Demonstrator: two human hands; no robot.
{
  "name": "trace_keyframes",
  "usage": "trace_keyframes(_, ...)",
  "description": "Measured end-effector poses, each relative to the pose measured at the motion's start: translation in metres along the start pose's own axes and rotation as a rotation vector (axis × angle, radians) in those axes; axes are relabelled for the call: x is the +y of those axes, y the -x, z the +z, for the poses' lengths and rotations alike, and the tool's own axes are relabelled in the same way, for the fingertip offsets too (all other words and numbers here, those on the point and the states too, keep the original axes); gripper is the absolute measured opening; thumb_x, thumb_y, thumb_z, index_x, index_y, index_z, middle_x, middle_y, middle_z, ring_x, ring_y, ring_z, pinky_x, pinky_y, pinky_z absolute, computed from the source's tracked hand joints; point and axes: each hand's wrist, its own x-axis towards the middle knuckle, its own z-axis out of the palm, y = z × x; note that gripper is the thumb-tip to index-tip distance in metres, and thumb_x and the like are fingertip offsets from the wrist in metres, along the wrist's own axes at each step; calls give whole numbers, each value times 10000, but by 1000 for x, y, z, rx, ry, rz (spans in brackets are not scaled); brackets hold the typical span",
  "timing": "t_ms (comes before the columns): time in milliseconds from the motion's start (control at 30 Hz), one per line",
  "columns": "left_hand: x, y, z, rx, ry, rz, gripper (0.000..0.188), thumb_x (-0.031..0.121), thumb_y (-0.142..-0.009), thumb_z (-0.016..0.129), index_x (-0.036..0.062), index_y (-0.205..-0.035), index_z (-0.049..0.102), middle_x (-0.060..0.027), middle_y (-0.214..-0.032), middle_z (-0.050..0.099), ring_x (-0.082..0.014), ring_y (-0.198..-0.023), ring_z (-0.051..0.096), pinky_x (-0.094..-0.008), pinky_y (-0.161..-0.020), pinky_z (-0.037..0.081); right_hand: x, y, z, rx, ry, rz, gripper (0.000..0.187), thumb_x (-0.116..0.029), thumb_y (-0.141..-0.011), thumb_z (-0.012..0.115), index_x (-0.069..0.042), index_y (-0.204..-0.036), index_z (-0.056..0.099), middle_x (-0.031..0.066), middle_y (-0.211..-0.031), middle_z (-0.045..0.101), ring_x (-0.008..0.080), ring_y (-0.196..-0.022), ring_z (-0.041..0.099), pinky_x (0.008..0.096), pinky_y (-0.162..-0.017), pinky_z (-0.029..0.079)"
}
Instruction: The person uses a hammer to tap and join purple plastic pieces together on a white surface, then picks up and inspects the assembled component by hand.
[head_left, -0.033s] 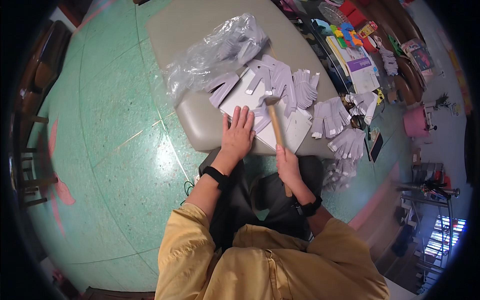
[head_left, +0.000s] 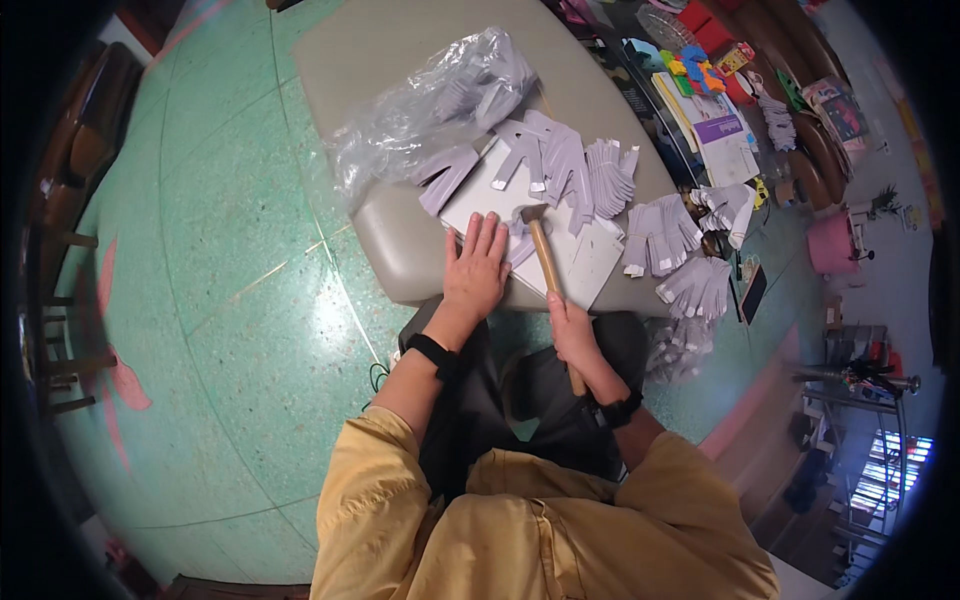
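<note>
Clear plastic bag (head_left: 420, 130) is lying on the beige bench (head_left: 392, 250); lower down, left hand (head_left: 474, 278) is lying flat across the near edge of the white board (head_left: 592, 258), gripping nothing. Lavender strip (head_left: 522, 249) is lying on the board just beside it, hammer (head_left: 546, 258) head sitting on or just over it, can't tell which. Right hand (head_left: 574, 338) is gripping the wooden handle, fist closed; lavender bundles (head_left: 663, 237) are lying further right.

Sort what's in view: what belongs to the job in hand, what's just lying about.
Belongs to the job:
hammer, gripped by the right hand
white board, by the left hand
lilac pieces
clear bag

Seemingly just lying about:
coloured toy blocks
purple-and-white booklet
pink pot
</note>
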Motion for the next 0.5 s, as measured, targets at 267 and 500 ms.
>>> trace_keyframes(267, -5, 10, 8, 53, 73, -157, 667, 358, -852, 522, 31, -1379, 278, -93, -1455, 252, -238, -1366, 177, -510, -1082, 130, -44, 7, -7, -166, -128, 361, 474, -377, -920, 451, 42, -709, 523, 183, -599, 527, 320, -583, 538, 410, -594, 429)
trace_keyframes(500, -10, 12, 9, 38, 30, -158, 676, 363, -848, 529, 37, -1382, 274, -89, -1461, 240, -235, -1369, 168, -508, -1081, 138, -43, 8, -4, -213, -32, 227, 456, -387, -929, 449, 3, -701, 509, 49, -562, 484, 116, -526, 488, 287, -500, 394)
